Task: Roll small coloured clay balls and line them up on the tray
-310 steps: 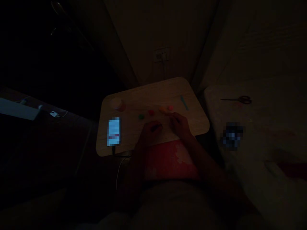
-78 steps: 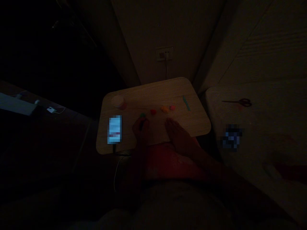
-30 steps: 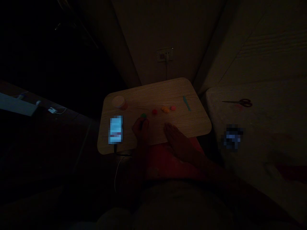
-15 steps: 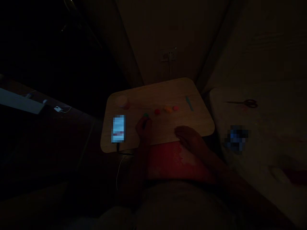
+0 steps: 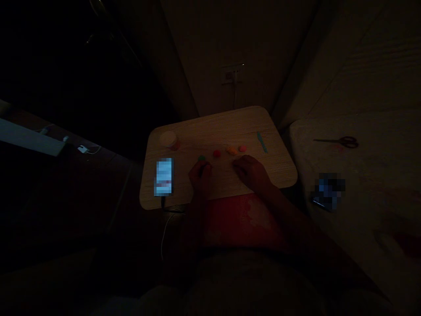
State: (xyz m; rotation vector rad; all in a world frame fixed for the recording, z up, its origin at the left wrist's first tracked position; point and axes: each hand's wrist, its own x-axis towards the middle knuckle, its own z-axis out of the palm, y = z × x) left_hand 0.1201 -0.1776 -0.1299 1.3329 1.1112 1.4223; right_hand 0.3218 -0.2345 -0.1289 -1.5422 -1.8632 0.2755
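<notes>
On a small wooden table (image 5: 217, 123), in very dim light, lies a row of small soft-looking lumps: a green lump (image 5: 201, 157), a red lump (image 5: 216, 153), an orange lump (image 5: 231, 150) and a pink lump (image 5: 242, 149). My left hand (image 5: 199, 174) is curled closed just on the near side of the green lump; what its fingers hold, if anything, is too dark to make out. My right hand (image 5: 251, 171) reaches over the table near the orange lump, fingers loosely extended to the left, with nothing visible in them. To its right lies a flat teal tool (image 5: 262, 142).
A round tub (image 5: 169, 140) stands at the table's far left. Nearer, a lit phone (image 5: 163, 177) has a cable (image 5: 162, 202) running off the front edge. On the pale surface at right are scissors (image 5: 344, 141) and a blurred dark blue object (image 5: 327, 192).
My right hand has moved forward and slightly left, from the near table edge towards the orange lump. My left hand stays by the green lump. The view has shifted slightly.
</notes>
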